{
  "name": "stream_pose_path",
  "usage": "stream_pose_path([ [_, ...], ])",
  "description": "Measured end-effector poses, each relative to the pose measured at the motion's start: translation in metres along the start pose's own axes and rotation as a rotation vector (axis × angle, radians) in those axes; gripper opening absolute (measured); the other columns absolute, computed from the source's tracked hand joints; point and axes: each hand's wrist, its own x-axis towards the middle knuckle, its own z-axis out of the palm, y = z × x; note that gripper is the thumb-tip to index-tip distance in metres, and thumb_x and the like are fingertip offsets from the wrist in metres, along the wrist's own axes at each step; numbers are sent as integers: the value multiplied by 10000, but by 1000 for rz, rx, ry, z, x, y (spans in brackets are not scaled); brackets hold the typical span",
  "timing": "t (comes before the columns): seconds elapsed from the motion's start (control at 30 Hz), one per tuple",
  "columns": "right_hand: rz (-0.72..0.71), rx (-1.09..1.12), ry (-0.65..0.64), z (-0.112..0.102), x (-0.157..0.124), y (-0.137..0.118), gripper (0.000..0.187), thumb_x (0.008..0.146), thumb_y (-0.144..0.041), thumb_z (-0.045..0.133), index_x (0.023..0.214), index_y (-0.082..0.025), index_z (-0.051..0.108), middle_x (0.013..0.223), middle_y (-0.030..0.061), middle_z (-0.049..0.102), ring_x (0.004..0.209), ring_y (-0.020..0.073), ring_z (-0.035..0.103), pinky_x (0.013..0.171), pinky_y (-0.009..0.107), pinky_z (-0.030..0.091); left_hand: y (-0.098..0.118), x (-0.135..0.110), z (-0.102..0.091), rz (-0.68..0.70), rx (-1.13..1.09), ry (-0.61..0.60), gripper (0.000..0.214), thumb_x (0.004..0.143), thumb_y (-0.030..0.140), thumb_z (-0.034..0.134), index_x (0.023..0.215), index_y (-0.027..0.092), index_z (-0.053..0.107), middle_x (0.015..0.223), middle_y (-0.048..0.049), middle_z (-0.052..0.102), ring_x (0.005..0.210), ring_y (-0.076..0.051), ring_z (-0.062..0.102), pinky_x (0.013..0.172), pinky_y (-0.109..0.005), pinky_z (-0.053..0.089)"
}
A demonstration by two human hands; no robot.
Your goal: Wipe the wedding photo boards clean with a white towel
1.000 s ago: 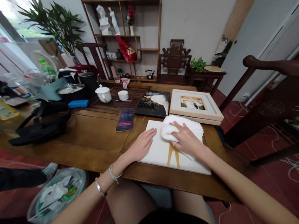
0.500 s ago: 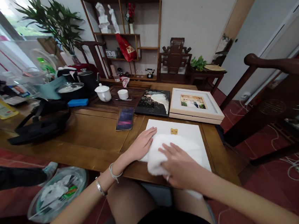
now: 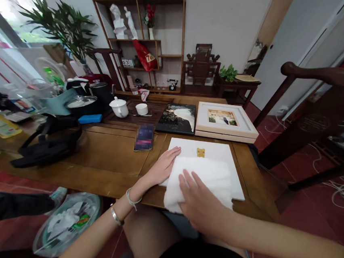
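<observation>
A flat white panel (image 3: 218, 150) with a small gold metal hanger (image 3: 200, 152) on its face lies at the table's near edge. My left hand (image 3: 166, 164) rests flat on its left side, fingers stretched out and holding nothing. Over the panel's lower part is a bunched white towel (image 3: 213, 173), its near end overhanging the table edge. My right hand (image 3: 197, 198) has hold of the towel from above, with its fingers spread over the cloth and its thumb hidden.
Behind the panel are a black picture panel (image 3: 172, 125) and a pale framed photo (image 3: 244, 132). Left of them are a phone-like item (image 3: 144, 137), white teapot (image 3: 119, 107), cup (image 3: 142, 109) and black strapped bag (image 3: 49, 141). A lined waste bin (image 3: 41, 238) stands below; another person's leg (image 3: 9, 208) shows nearby.
My right hand has drawn the towel slightly toward me, and the cloth looks more spread out. More of the panel's lower right corner shows. My left hand has stayed in place.
</observation>
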Motion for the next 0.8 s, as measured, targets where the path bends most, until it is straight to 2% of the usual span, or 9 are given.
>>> stream_pose_path([
  [0.07, 13, 114, 7, -5, -12, 2, 245, 748, -302, 631, 917, -146, 715, 1321, 201, 514, 1282, 388, 384, 1033, 512, 319, -1, 0, 1, -2, -10, 5, 425, 959, 247, 298, 1348, 159, 446, 1446, -111, 431, 1371, -213, 347, 1151, -451, 273],
  [0.17, 169, 204, -16, -9, -13, 25, 247, 767, -281, 611, 954, -150, 705, 1296, 176, 541, 1233, 312, 458, 997, 416, 383, -2, 1, 2, -11, -44, 31, 411, 957, 248, 319, 1336, 183, 465, 1435, -95, 450, 1364, -205, 360, 1150, -456, 274],
  [0.27, 296, 149, -41, -9, 5, 47, 255, 790, -261, 592, 983, -132, 697, 1246, 195, 565, 1197, 318, 481, 975, 431, 392, -2, 1, 3, -35, -85, 47, 403, 951, 246, 341, 1322, 185, 488, 1420, -97, 469, 1352, -208, 381, 1144, -459, 284],
  [0.33, 330, 87, -63, -7, 21, 51, 265, 803, -257, 580, 1000, -121, 696, 1189, 210, 587, 1192, 349, 472, 963, 463, 389, -3, 2, 1, -52, -105, 49, 408, 944, 231, 344, 1316, 168, 498, 1411, -109, 478, 1342, -217, 397, 1139, -461, 292],
  [0.47, 264, 12, -120, -8, 39, 30, 268, 763, -213, 601, 971, -84, 711, 1177, 255, 573, 1191, 417, 448, 951, 511, 373, -3, 3, -3, -59, -145, 29, 406, 930, 235, 379, 1298, 137, 520, 1399, -129, 489, 1325, -234, 424, 1126, -452, 321],
  [0.63, 69, 143, -33, -13, 12, 2, 231, 739, -283, 622, 875, -127, 725, 1184, 211, 583, 1226, 386, 427, 970, 474, 373, 0, 3, -6, -30, -159, 52, 385, 926, 199, 379, 1263, 155, 560, 1368, -102, 529, 1312, -205, 446, 1127, -427, 331],
  [0.7, 65, 227, -14, -14, -2, 7, 204, 732, -281, 623, 853, -153, 724, 1205, 173, 592, 1232, 339, 440, 993, 431, 364, 2, 3, -6, -10, -151, 54, 386, 918, 163, 369, 1236, 153, 586, 1340, -99, 556, 1303, -200, 459, 1125, -426, 336],
  [0.8, 198, 303, -28, -14, -10, 33, 214, 715, -220, 609, 890, -161, 717, 1286, 154, 560, 1169, 298, 508, 972, 388, 379, 3, 3, -5, -10, -135, 56, 384, 904, 137, 375, 1201, 154, 617, 1315, -93, 579, 1274, -205, 492, 1113, -429, 354],
])
